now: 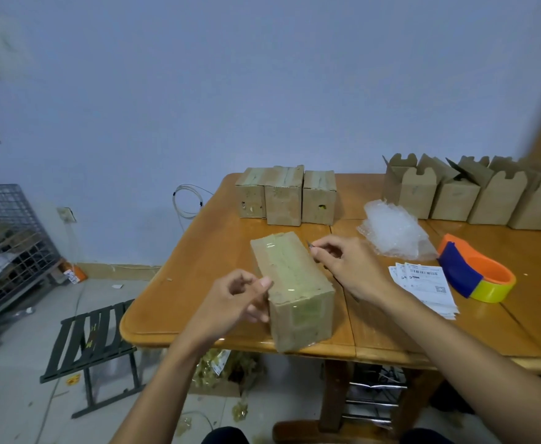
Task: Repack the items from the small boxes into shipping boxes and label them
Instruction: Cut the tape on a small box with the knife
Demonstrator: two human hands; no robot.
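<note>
Head view, left to right. On the floor at far left stand a wire cage (6,245) and a dark folding stool (99,341), neither part of the work. On the wooden table (198,251), near its front edge, lies the taped box (294,283), wrapped in clear tape and not yet cut. The left hand (233,302) sits against its left side, fingers loosely curled and thumb tip at the upper edge; whether it grips or merely steadies cannot be told. The right hand (352,267) pinches a small blade (310,245) between thumb and forefinger, its tip just beside the box's far right edge. Behind stand three sealed small boxes (283,200), unopened. Further right lie bubble wrap (394,232), a fan of shipping labels (426,283) and a tape dispenser (474,274), all unused. Along the back right, a row of open shipping boxes (474,193) waits, flaps up. Judged stage: early, with opening about to start and repacking, sealing and labelling all remaining.
</note>
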